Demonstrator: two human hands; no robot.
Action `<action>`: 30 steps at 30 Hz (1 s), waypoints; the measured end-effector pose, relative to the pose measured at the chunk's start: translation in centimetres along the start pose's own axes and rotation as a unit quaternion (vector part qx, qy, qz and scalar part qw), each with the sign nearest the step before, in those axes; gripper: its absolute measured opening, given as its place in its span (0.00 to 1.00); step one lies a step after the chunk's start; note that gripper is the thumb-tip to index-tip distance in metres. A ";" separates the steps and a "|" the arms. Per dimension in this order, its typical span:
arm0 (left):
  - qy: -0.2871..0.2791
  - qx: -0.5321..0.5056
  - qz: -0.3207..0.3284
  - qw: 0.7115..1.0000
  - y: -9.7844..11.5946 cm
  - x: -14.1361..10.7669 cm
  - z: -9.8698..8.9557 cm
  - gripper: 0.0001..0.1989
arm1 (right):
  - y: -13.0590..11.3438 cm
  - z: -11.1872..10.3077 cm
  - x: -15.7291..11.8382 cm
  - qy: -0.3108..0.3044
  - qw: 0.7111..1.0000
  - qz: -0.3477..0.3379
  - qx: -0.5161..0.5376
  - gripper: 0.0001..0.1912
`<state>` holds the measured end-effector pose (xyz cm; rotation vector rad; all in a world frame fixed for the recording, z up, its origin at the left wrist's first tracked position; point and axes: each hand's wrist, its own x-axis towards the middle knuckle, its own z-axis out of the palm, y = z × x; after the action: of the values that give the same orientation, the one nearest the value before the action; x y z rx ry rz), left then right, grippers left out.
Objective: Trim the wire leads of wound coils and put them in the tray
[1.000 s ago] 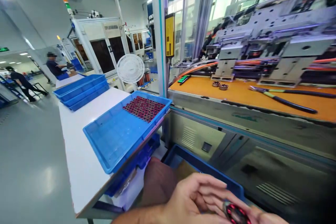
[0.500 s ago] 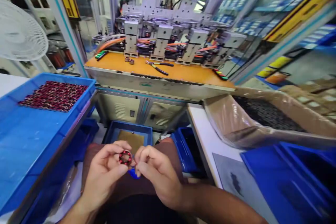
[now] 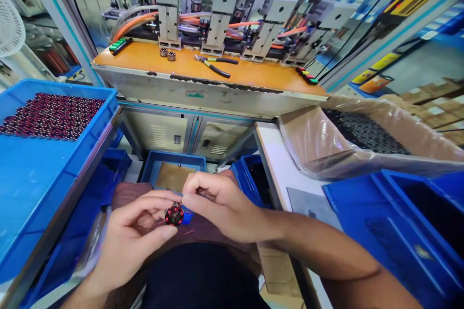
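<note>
A small round motor stator (image 3: 174,215) with red copper windings is gripped between the thumb and fingers of my left hand (image 3: 136,231), above my lap. My right hand (image 3: 221,205) is beside it, thumb and forefinger pinched together at the stator's upper right edge. What that pinch holds is too small to make out; it may be a thin wire end. Just behind the stator shows a small blue object (image 3: 187,217), partly hidden. A thin red strand (image 3: 189,232) lies below it on my lap.
On the left a blue tray (image 3: 21,169) holds rows of similar stators (image 3: 54,115). Ahead, pliers (image 3: 217,64) and two small round parts (image 3: 167,54) lie on the machine's orange ledge (image 3: 253,71). A lined carton (image 3: 304,140) and blue bins (image 3: 395,236) stand right.
The view has tipped down and moved closer to the machine. My right hand has risen to the stator's upper edge, and the stator has turned a little in my left hand.
</note>
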<state>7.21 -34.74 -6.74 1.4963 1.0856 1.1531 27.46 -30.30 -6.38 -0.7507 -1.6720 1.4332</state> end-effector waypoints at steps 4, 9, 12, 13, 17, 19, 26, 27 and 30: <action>-0.015 -0.027 -0.025 0.999 -0.6 -0.2 -0.3 0.12 | 0.1 -0.6 -0.2 0.005 0.998 0.057 0.021 0.12; -0.008 -0.003 -0.031 0.999 -1.5 -0.2 -0.4 0.12 | 0.0 -0.1 -0.4 -0.043 0.975 0.163 0.144 0.14; -0.018 -0.007 -0.050 0.999 -1.6 -0.3 -0.6 0.11 | 0.4 -0.2 -0.8 -0.058 0.970 0.170 0.161 0.12; -0.023 -0.018 -0.062 0.998 -1.6 -0.4 -0.6 0.11 | 0.5 -0.6 -0.9 -0.063 0.973 0.165 0.149 0.12; -0.049 -0.099 -0.106 0.988 -1.1 -0.2 -0.5 0.11 | 0.2 -2.8 -0.5 -0.074 0.989 0.122 0.037 0.13; -0.064 -0.136 -0.128 0.980 -0.7 0.0 -0.2 0.12 | -0.2 -3.5 0.5 -0.089 0.994 0.063 -0.012 0.10; -0.147 -0.218 -0.232 0.936 -0.2 0.3 0.7 0.20 | -0.1 -2.5 3.4 -0.234 0.967 -0.095 -0.039 0.06; -0.142 -0.225 -0.225 0.937 -0.2 0.2 0.7 0.20 | 0.0 -2.4 3.3 -0.219 0.970 -0.094 -0.045 0.07; -0.096 -0.208 -0.179 0.957 -0.3 -0.3 0.4 0.17 | -0.1 -2.2 2.2 -0.147 0.985 -0.058 -0.070 0.07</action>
<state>7.48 -35.00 -7.17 1.0078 0.8692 0.8905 28.25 -27.32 -5.72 -0.5244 -2.0240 1.4076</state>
